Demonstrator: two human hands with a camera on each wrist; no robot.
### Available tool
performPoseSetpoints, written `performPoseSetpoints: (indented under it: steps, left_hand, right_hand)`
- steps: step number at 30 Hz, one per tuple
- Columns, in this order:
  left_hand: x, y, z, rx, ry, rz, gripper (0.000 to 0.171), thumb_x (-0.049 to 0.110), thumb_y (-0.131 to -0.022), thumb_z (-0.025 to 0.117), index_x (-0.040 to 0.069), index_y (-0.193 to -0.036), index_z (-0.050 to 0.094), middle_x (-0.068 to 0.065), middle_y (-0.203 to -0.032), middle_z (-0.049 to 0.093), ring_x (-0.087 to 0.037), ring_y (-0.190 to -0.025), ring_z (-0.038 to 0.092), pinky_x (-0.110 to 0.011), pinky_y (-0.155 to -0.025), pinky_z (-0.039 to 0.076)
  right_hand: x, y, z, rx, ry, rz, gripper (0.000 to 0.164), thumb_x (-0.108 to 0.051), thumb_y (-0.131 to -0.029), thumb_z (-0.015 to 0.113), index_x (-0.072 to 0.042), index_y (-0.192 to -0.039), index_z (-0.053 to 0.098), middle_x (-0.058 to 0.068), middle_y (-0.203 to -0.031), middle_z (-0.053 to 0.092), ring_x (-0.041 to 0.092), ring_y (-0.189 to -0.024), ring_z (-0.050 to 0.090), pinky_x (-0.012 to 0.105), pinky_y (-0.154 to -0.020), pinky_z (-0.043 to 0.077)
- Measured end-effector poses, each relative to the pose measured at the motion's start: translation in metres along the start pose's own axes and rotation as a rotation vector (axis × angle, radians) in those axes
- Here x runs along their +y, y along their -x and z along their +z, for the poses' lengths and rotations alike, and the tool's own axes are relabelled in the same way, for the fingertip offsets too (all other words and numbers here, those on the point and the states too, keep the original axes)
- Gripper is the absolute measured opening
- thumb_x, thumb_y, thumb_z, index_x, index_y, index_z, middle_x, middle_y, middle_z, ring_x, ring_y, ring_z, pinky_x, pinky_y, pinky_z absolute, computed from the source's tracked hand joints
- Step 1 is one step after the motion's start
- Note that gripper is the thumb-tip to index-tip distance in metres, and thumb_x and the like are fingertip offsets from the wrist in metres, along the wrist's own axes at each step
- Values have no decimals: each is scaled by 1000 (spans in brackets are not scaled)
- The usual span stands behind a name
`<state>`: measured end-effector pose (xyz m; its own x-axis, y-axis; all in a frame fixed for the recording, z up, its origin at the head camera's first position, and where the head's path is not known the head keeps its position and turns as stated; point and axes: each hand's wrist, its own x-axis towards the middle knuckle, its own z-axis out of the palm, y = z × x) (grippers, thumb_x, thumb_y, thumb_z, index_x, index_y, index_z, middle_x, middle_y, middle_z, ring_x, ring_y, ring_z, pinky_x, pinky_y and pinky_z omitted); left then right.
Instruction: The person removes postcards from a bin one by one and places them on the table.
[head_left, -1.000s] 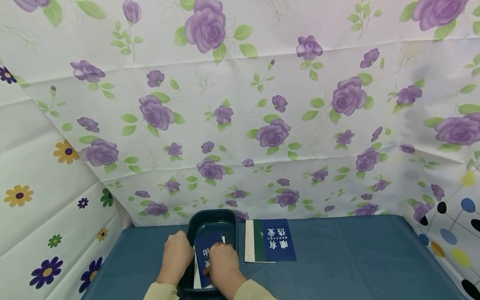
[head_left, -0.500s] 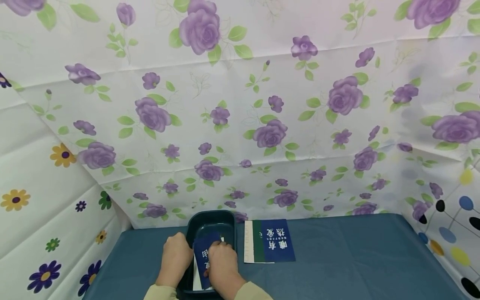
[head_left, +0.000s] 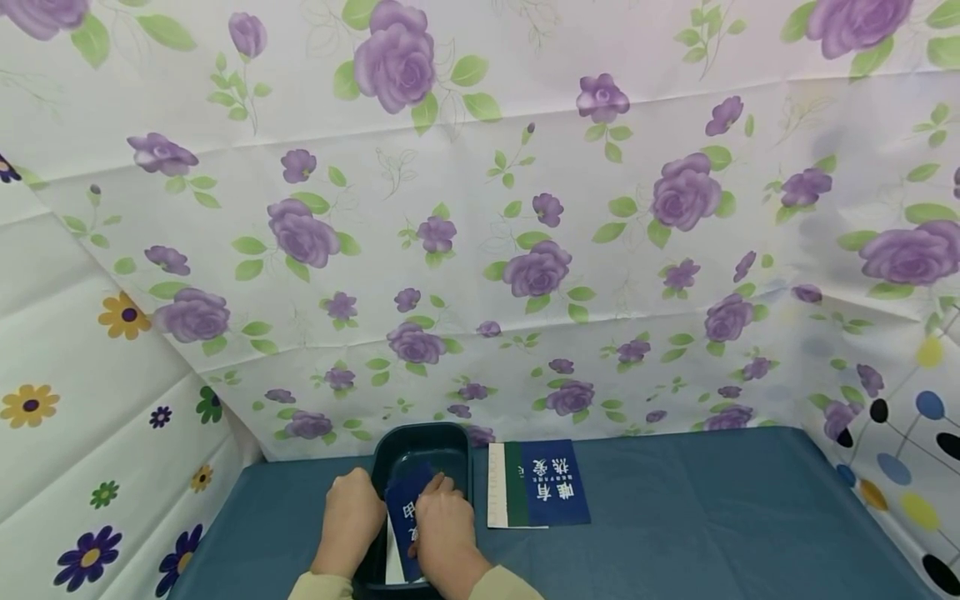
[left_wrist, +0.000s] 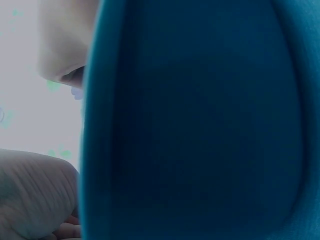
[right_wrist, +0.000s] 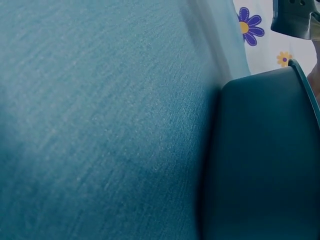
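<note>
A dark teal plastic bin (head_left: 462,442) stands on the table with a blue-covered book (head_left: 403,517) inside, white pages (head_left: 393,560) showing along its left edge. My right hand (head_left: 446,525) grips this book's right side, its thumb over the cover and its fingers toward the far right corner. My left hand (head_left: 352,515) is curled over the bin's left rim, close beside the book's left edge; its fingertips are hidden. The left wrist view shows the bin's outer wall (left_wrist: 200,120) and skin above the rim. In the right wrist view, the bin's side (right_wrist: 265,150) fills the right.
Right of the bin lies a flat book (head_left: 555,483) with blue, green and cream on its cover. A teal cloth (head_left: 675,508) covers the table. The floral backdrop (head_left: 480,250) rises behind, with patterned sheets on both sides.
My right fingers have shifted slightly over the book's far corner, hiding a white edge seen there before. The left hand stays at the rim. The head view has moved a little.
</note>
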<state>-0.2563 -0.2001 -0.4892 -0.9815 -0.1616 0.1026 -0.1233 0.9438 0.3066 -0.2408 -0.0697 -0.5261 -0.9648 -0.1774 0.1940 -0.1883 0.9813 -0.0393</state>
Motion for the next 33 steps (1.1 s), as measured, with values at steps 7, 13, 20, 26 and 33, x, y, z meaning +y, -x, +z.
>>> performPoseSetpoints:
  steps: [7,13,20,26,33]
  left_hand:
    - [-1,-1,2,11,6,5,9,4,-68,66,1,-70,57,-14,-66,59,-32,-63,60,-41,-50,46]
    - [0,-1,3,17,13,7,9,4,-69,66,1,-70,57,-13,-66,58,-31,-63,61,-40,-49,46]
    - [1,-1,2,17,23,19,8,3,-69,64,1,-70,57,-13,-66,58,-31,-62,60,-40,-48,46]
    - [1,-2,-1,31,19,29,7,2,-69,62,2,-69,56,-13,-64,57,-31,-60,60,-41,-48,46]
    - [4,-1,-4,-9,43,25,7,1,-73,61,3,-69,55,-10,-62,56,-25,-55,58,-35,-44,43]
  right_hand:
    - [2,0,-2,-44,-53,-7,105,-61,-47,81,3,-124,51,13,-99,52,18,-69,58,30,-51,47]
    - [4,0,-3,-52,-75,-7,98,-59,-48,83,0,-120,53,11,-95,50,17,-66,58,29,-49,47]
    - [8,-2,-5,-45,-92,-16,86,-55,-50,84,-1,-111,56,9,-92,53,17,-65,58,29,-49,46]
    - [13,-4,-12,18,-179,-56,42,-31,-65,80,-6,-91,59,3,-75,58,14,-66,59,30,-52,47]
    - [22,-4,-18,20,-340,-106,17,-10,-71,71,-8,-83,59,1,-72,59,11,-66,60,28,-53,46]
